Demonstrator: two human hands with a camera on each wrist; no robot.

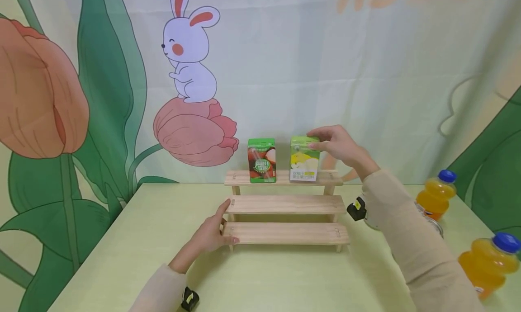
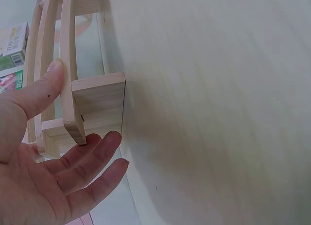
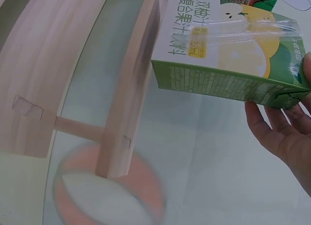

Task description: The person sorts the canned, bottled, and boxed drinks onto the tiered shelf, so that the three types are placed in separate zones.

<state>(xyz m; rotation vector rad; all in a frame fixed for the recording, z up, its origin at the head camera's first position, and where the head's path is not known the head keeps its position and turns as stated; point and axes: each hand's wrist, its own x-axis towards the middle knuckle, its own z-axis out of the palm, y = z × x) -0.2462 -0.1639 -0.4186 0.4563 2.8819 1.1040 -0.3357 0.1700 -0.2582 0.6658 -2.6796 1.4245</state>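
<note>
A three-tier wooden step rack (image 1: pixel 285 205) stands on the table. On its top tier are two juice boxes: a red-and-green one (image 1: pixel 262 163) on the left and a green-and-yellow one (image 1: pixel 304 163) on the right. My right hand (image 1: pixel 338 145) holds the upper right part of the green-and-yellow box, thumb on its front. In the right wrist view, fingers press the side of that juice box (image 3: pixel 214 45), whose base is at the top plank. My left hand (image 1: pixel 209 230) grips the rack's left end; the left wrist view shows the thumb on a plank (image 2: pixel 70 64) and fingers bent beneath.
Two orange drink bottles with blue caps, one farther back (image 1: pixel 436 194) and one nearer (image 1: pixel 490 264), stand at the right. Partly behind my right sleeve is a round metal-rimmed item (image 1: pixel 436 226). A printed curtain (image 1: pixel 285 77) hangs behind the table (image 1: pixel 134 239).
</note>
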